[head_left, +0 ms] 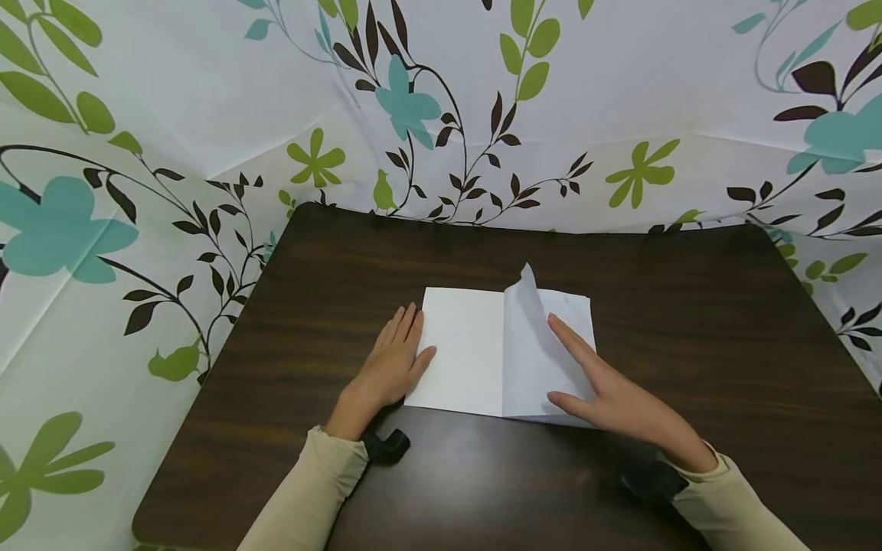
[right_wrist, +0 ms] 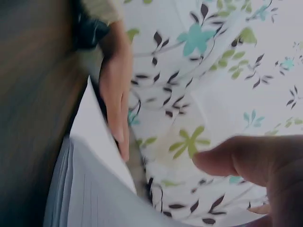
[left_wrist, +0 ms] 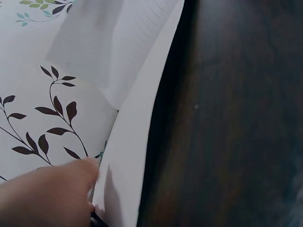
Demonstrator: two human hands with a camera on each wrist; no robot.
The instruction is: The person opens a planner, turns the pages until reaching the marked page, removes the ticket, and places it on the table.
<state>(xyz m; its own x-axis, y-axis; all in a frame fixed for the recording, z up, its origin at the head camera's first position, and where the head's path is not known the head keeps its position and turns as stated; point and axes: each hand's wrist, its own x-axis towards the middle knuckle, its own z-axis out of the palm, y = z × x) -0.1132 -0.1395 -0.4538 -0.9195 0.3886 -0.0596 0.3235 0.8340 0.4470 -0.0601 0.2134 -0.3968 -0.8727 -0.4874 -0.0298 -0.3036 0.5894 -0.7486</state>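
An open notebook (head_left: 458, 352) with white pages lies on the dark wooden table. Its left side is blank, while faint ruled lines show on a right-hand page (head_left: 534, 375) that is partly lifted, its top corner curling upward. My left hand (head_left: 389, 367) rests flat at the notebook's left edge, fingers straight and thumb over the blank page. Over the right side is my right hand (head_left: 613, 390), fingers extended against the raised page and thumb spread apart. In the right wrist view, the thumb (right_wrist: 227, 158) stands clear of the paper; the other fingers are mostly hidden.
The dark brown table (head_left: 331, 260) extends around the notebook on every side. A white cloth (head_left: 234, 92) printed with leaves and flowers hangs behind and beside it. A black wrist strap mount (head_left: 387, 446) sits under the left wrist, another (head_left: 651, 480) under the right.
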